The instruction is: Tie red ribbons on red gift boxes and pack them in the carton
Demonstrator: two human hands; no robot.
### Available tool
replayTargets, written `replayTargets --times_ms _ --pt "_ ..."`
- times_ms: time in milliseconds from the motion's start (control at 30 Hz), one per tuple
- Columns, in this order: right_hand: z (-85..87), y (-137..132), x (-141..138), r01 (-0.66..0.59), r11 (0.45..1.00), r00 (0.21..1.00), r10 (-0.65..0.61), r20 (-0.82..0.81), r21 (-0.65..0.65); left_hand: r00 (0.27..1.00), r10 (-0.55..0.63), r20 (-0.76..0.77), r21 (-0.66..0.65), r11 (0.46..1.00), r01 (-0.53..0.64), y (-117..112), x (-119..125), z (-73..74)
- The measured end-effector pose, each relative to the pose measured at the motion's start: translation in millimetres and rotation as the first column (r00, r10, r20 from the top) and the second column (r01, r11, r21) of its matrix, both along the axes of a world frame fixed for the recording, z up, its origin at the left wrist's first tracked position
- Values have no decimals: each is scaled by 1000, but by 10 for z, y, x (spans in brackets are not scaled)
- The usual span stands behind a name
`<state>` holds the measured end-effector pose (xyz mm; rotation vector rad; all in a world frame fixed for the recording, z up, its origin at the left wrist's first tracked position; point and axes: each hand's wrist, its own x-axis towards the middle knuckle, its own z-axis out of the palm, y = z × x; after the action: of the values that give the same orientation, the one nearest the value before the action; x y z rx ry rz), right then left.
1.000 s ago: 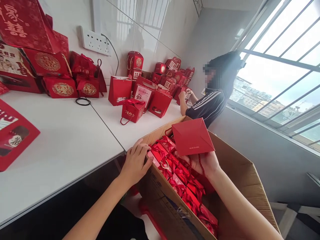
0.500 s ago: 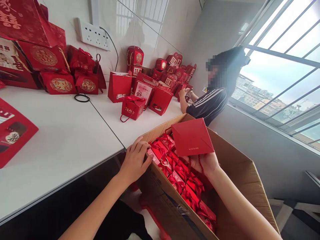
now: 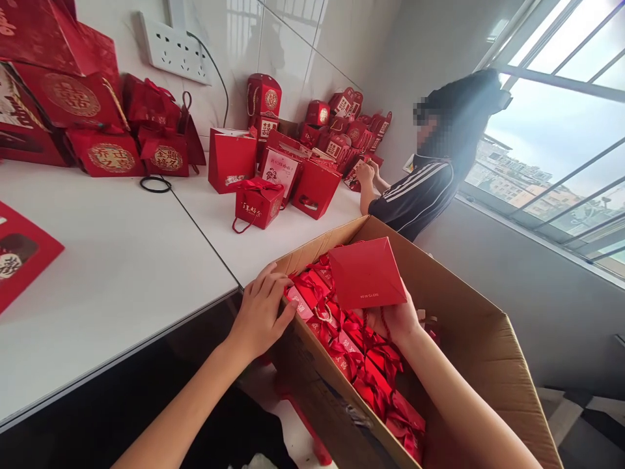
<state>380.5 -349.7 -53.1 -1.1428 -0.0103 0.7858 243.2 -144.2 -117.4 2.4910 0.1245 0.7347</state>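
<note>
My right hand (image 3: 398, 320) is closed around a red gift box (image 3: 368, 273), held tilted over the cardboard carton (image 3: 471, 339) with a plain printed face toward me. Dark red cord handles hang from the gift box beside my fingers. Fingers bent over the carton's near-left rim, my left hand (image 3: 263, 312) grips that edge. Inside the carton, several small red gift boxes (image 3: 351, 352) with ribbon bows stand packed in rows. Part of that packing is hidden behind the held box and my right hand.
A white table (image 3: 112, 260) runs along the wall, bearing a ribboned red box (image 3: 258, 202), several red bags (image 3: 232, 159) and stacked gift boxes (image 3: 112, 153). A black ring (image 3: 155, 184) lies there. Beyond the carton, a person (image 3: 424, 185) handles a red box near the barred window.
My right hand has shifted slightly left and down with the gift box, which has turned a little. My left hand stays on the rim. The camera view has moved slightly.
</note>
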Motion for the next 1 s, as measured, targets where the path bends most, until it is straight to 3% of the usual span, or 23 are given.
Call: replayTargets --times_ms 300,433,533,600,633,700,767,833,867,900,1000 --pt "-172 -32 83 -35 999 999 35 -23 -13 1000 11 24 28 1000 -11 0 -16 -3" --pt "-230 -136 194 -3 993 990 19 136 -117 999 -20 45 50 999 18 41 -48 -6" --pt "-231 -328 371 -72 956 933 166 319 -286 998 -31 52 64 998 28 54 -56 -3" --pt "-210 -454 492 -140 856 845 366 390 -498 998 -26 50 68 997 23 47 -49 2" --pt "-198 -496 536 -158 768 786 478 393 -620 999 -22 48 70 997 18 40 -45 5" --pt "-186 -519 566 -160 534 661 683 311 -831 999 -15 45 78 997 12 27 -38 10" --pt "-213 -454 490 -174 279 568 812 136 -944 999 -14 41 83 997 10 19 -35 12" --pt "-300 -316 300 -211 105 510 860 -18 -972 999 -16 39 83 996 12 18 -35 12" --pt "-367 -231 168 -215 70 496 867 -47 -974 999 -19 36 84 996 16 19 -35 13" --pt "-449 -143 18 -199 83 491 871 -26 -977 999 -22 34 84 996 19 18 -35 14" --pt "-739 83 -453 -34 224 532 829 172 -974 999 -21 36 89 996 18 10 -30 21"
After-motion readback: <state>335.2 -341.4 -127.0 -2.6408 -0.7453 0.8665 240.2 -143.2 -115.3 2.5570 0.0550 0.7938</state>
